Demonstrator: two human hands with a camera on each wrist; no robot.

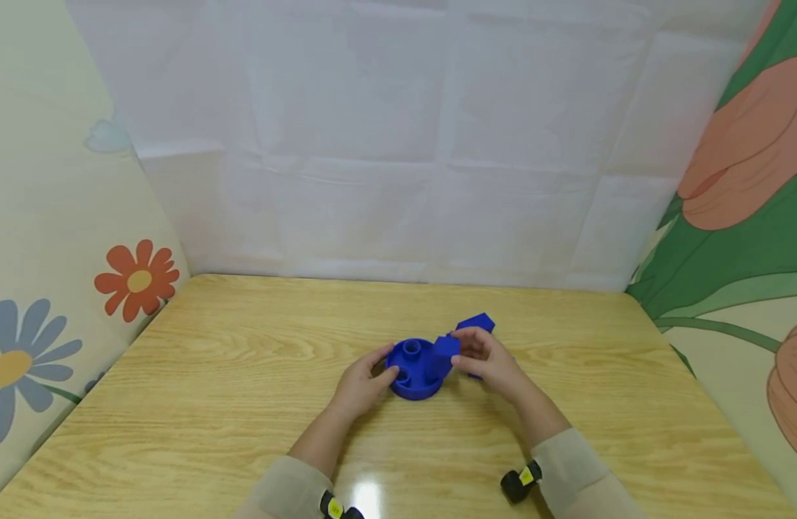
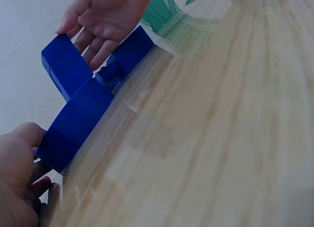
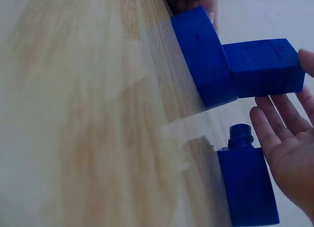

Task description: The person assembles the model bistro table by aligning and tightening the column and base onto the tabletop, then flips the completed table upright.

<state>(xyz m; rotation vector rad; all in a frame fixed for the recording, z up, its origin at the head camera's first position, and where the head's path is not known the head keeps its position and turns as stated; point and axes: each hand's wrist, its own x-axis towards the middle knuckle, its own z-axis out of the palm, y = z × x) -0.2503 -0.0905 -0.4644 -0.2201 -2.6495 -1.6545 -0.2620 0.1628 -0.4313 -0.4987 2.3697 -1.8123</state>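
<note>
And here's the blue block (image 1: 446, 349), standing upright on the right side of the round base (image 1: 415, 393), long axis vertical, top end pointing up off the table (image 1: 242, 404)! The right hand (image 1: 492, 364) pinches that top end, thumb against fingers; the left hand (image 1: 360, 383) grips the base's left rim. Nearby, a second block (image 3: 248, 188) lies down, peg roughly toward the base.
</note>
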